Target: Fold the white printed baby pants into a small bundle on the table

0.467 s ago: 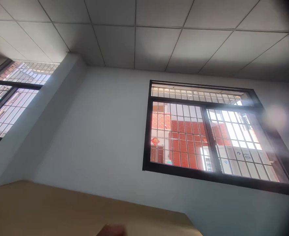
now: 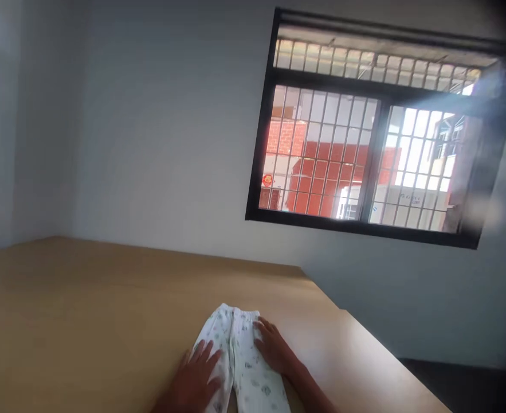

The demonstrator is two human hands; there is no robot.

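Observation:
A small pair of white trousers with a faint green print (image 2: 240, 361) lies flat on the wooden table (image 2: 85, 310), waistband toward the wall. My left hand (image 2: 195, 378) rests flat on its left leg, fingers spread. My right hand (image 2: 272, 344) lies flat on the right side near the waistband, fingers stretched out. Neither hand grips the cloth.
The table's right edge (image 2: 390, 355) runs diagonally toward the lower right, with dark floor beyond it. A plain white wall (image 2: 162, 143) stands behind the table, and a barred, black-framed window (image 2: 364, 132) is set in it at the upper right.
The view has tipped down from the ceiling and windows to the table. The trousers and both hands have come into sight; before, only a blurred dark shape showed at the bottom edge.

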